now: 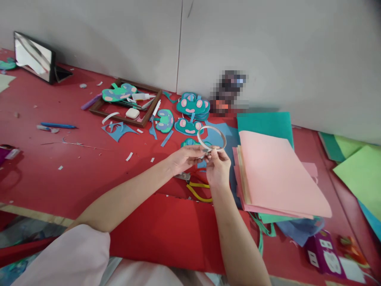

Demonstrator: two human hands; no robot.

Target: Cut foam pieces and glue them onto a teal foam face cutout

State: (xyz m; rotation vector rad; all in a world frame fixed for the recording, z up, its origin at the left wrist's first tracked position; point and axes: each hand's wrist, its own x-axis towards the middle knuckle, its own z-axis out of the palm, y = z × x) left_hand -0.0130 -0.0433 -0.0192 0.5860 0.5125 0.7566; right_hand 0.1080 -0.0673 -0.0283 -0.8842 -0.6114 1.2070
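Observation:
A narrow white roll of tape [224,139] is held up above the table, its ring facing me. My left hand [190,155] pinches its lower edge from the left. From the right, my right hand [218,165] grips the same edge, thumb uppermost, the fingertips of both hands nearly meeting. Scissors with yellow and red handles [198,192] lie on the table below my hands, partly covered by my right wrist. Just beyond the roll are teal frog-face cutouts [190,126] with pink cheeks and mouths, some stacked. Blue sheet material [230,129] lies behind the roll.
A stack of pink sheets [276,171] lies to the right, over a teal sheet [264,119]. A brown wooden frame [119,117] holds tools, glue and a cutout. A tablet [35,57] stands at the back left. A purple box [326,254] sits at the front right.

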